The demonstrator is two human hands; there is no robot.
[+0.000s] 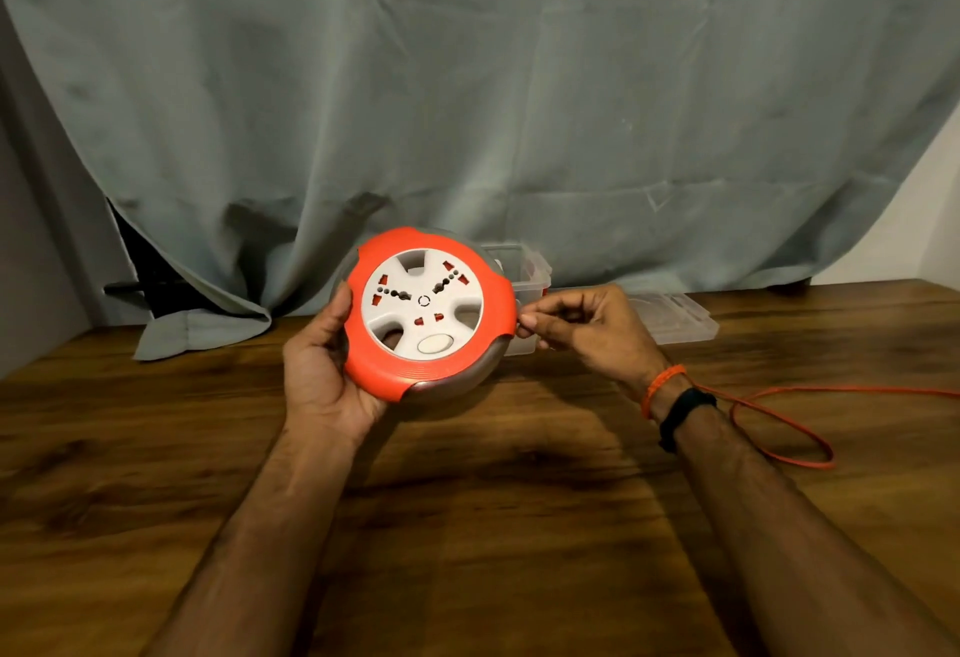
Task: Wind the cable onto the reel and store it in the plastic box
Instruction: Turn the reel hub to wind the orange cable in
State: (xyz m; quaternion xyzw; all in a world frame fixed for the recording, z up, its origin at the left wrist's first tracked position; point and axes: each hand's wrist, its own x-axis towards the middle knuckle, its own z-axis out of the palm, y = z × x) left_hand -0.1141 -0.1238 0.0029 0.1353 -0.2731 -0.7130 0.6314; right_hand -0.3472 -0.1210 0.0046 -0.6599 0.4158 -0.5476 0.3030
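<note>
Clearly the reel point(428, 313) is a rigid plastic disc, orange-rimmed with a white socket face, and it looks light enough for one hand: the left hand point(324, 370) cradles it above the tabletop point(467, 526), thumb on the left rim and fingers curled behind. The right hand point(582, 329) pinches something at the reel's right edge, probably the cable where it enters, though that spot is too small to tell. The thin orange cable point(779, 428) lies slack and looped on the tabletop to the right; it looks limp and tangle-prone, best guided through the fingertips close to the rim. The clear plastic box point(524, 272) waits just behind the reel.
</note>
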